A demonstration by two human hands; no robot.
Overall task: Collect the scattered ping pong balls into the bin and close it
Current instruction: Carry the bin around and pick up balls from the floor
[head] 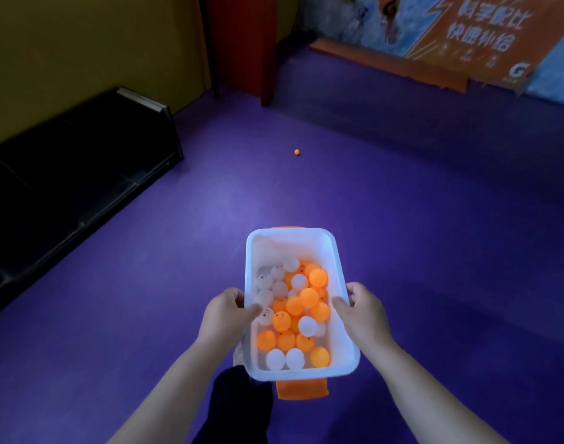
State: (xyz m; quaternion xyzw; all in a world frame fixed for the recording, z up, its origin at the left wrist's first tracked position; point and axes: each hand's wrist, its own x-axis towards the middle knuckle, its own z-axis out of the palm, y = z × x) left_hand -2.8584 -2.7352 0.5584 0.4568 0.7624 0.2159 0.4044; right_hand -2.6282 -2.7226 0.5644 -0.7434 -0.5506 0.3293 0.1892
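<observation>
A white plastic bin (pixel 338 257) with orange end handles hangs in front of me, held above the purple floor. It has no lid on and holds several orange and white ping pong balls (pixel 308 298). My left hand (pixel 226 312) grips the bin's left rim, thumb inside. My right hand (pixel 361 310) grips the right rim the same way. One orange ball (pixel 296 152) lies alone on the floor farther ahead. No lid is in view.
A low black bench or shelf (pixel 78 174) runs along the yellow wall on the left. A dark red post (pixel 242 46) stands at the back. An orange and blue banner (pixel 466 36) leans against the far right wall. My dark trouser leg (pixel 239 408) shows below the bin.
</observation>
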